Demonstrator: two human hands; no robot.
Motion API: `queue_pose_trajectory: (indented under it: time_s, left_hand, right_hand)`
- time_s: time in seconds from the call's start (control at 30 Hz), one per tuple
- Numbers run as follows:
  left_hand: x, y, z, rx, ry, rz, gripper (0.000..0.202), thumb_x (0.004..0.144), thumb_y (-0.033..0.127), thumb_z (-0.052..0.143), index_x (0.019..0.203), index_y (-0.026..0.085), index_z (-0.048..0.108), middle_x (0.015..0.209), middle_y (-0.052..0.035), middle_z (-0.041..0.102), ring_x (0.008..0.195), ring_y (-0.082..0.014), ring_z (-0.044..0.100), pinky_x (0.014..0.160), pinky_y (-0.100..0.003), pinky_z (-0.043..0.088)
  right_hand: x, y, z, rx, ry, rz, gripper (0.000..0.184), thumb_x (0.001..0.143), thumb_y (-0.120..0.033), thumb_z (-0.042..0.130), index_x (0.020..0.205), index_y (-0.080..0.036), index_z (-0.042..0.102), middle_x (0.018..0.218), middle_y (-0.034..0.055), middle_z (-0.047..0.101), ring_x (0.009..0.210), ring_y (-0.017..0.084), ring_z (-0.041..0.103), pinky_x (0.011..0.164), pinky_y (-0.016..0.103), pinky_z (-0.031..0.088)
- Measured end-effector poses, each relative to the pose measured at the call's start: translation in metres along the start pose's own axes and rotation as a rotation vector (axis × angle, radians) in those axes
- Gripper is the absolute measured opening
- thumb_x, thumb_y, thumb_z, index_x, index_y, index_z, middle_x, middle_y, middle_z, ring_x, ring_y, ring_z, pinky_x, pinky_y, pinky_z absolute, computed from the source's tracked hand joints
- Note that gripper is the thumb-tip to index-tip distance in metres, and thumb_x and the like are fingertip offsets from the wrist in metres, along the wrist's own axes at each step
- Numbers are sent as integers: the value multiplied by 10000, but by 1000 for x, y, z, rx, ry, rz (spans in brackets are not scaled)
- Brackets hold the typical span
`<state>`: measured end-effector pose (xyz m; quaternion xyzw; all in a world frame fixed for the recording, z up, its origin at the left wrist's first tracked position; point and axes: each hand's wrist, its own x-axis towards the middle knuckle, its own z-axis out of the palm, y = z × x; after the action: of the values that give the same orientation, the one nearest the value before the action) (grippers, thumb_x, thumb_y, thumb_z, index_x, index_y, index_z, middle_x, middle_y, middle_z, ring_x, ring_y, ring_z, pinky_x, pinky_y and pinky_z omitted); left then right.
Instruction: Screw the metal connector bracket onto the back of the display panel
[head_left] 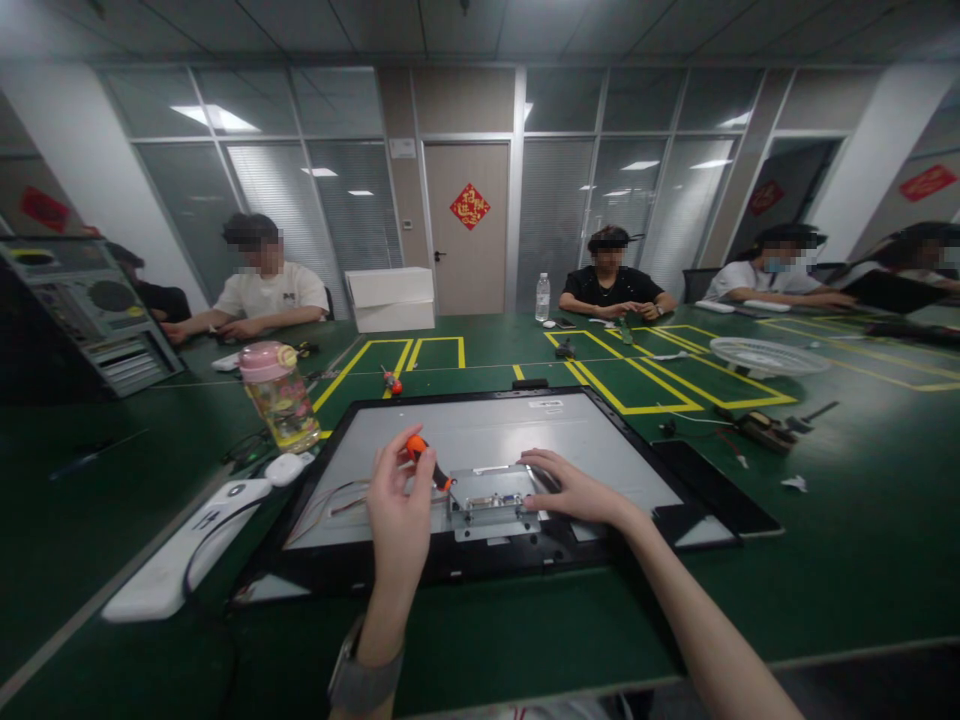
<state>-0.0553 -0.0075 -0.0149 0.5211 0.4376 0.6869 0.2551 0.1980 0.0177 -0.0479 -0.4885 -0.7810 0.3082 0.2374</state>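
A monitor panel [600, 430] lies face down in its black frame on the green table, its grey back showing. At its near middle sits a metal housing [487, 485] with a row of connectors along its front. My left hand [401, 490] is closed around an orange and black screwdriver [427, 460], held at a slant with its shaft down at the housing's left end. My right hand [574, 490] grips the housing's right side, fingers over the top and thumb by the connectors. Thin wires [330, 505] run across the panel from the left.
Left of the panel are a pink-lidded bottle [279, 395], a white power strip [191, 550] and a computer case [82, 310]. To the right lie a black flat piece [712, 485] and an electric tool [765, 430]. Several people sit across the table.
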Motion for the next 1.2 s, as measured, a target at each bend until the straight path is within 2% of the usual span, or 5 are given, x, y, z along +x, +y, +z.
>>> queue_pose_trajectory:
  time_s: [0.17,0.37,0.53,0.7,1.2]
  left_hand:
    - [0,5,-3,33,31,0,334,890,370,495,1115,175,646,1074,-67,626,953,-167,589,859,-273,476]
    - [0,9,-1,38,40,24,332,837,399,570,1054,163,655,960,-59,607,812,-149,590,708,-234,510]
    - [1,8,-1,6,50,-10,344,823,399,578,1061,160,645,1002,-71,638,866,-162,612,748,-240,510]
    - [0,10,1,-72,20,-93,400,826,422,558,1118,155,617,1000,-82,686,864,-179,658,791,-280,519]
    - [-1,9,3,-61,-71,-109,443,855,389,529,1238,167,551,1043,-91,672,863,-175,659,783,-296,533]
  right_hand:
    - [0,-1,0,0,4,9,751,733,-618,651,1321,-173,510,1447,140,388,1342,313,358,1139,429,260]
    - [1,2,1,2,8,-10,738,742,-596,658,1318,-160,509,1439,148,398,1339,299,365,1139,424,263]
    - [1,3,1,-6,11,-12,719,740,-586,664,1311,-176,513,1438,149,400,1341,295,360,1138,449,257]
    - [2,4,1,-12,11,-9,745,740,-600,655,1319,-157,505,1437,156,399,1342,297,359,1140,434,256]
    - [0,5,2,-2,20,-16,715,739,-596,660,1308,-188,519,1436,130,409,1339,302,366,1138,436,265]
